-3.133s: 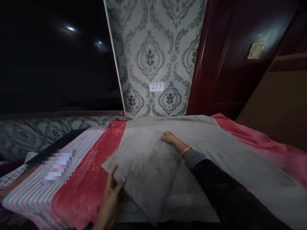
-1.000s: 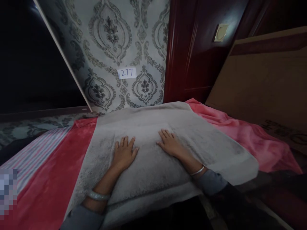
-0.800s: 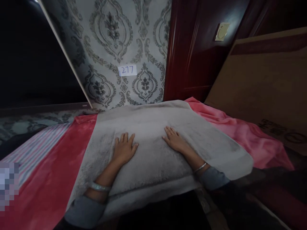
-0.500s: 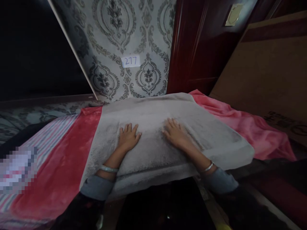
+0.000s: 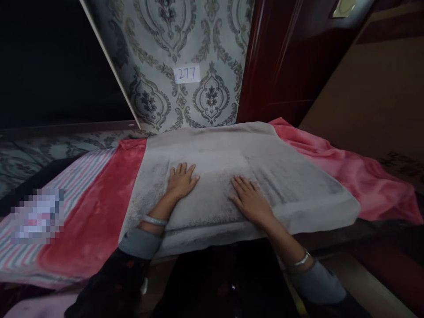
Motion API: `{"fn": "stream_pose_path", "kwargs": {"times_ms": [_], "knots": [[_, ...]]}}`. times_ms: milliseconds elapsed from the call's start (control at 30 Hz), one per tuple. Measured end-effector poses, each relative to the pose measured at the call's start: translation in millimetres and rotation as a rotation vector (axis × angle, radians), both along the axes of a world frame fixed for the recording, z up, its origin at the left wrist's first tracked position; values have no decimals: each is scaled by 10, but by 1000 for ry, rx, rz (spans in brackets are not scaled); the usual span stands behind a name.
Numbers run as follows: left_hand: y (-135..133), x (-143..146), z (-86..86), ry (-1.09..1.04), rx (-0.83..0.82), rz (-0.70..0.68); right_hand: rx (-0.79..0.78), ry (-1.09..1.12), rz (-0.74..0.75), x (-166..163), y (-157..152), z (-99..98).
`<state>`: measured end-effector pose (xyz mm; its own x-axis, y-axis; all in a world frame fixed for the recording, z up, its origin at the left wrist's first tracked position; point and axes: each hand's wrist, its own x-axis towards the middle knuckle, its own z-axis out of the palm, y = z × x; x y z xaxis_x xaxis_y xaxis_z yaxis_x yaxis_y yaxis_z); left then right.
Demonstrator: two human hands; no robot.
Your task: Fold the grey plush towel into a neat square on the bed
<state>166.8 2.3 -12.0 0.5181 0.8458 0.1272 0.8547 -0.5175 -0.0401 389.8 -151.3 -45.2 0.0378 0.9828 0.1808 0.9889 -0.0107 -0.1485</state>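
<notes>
A light grey plush cloth [image 5: 212,194] is spread over the surface in front of me, with darker brushed patches and faint creases in its pile. My left hand [image 5: 180,180] lies flat on its left half, fingers spread. Palm down on the right half rests my right hand [image 5: 251,198], its fingers stretched out and a little apart. Neither hand grips anything. The cloth's near edge droops over the front of the surface.
Red fabric [image 5: 89,216] and a striped cloth [image 5: 76,181] lie to the left, pink fabric [image 5: 357,176] to the right. Behind are a patterned wall [image 5: 149,88] with a "277" paper label [image 5: 187,73], a dark screen [image 5: 59,66] and a large cardboard box [image 5: 374,92].
My right hand has slid nearer to me over the cloth, leaving creases at its right. My left hand stays about where it was. The view has shifted slightly.
</notes>
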Motion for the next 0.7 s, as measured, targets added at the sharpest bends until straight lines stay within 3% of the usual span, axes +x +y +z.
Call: {"fn": "stream_pose_path", "kwargs": {"times_ms": [233, 333, 400, 467, 567, 700], "knots": [[-13, -219, 79, 10, -109, -53, 27, -14, -87, 211, -199, -111], [-293, -269, 178, -20, -53, 61, 75, -10, -100, 165, -192, -39], [-568, -192, 196, -58, -5, 50, 157, 8, -80, 72, -145, 15], [-847, -48, 140, -87, -8, -108, 205, 28, -28, -48, -75, 39], [-1147, 158, -51, -102, -49, -313, 151, 11, 32, -195, 15, -6], [-1255, 161, -229, -122, -48, -270, 112, -29, 40, -231, 30, -108]]}}
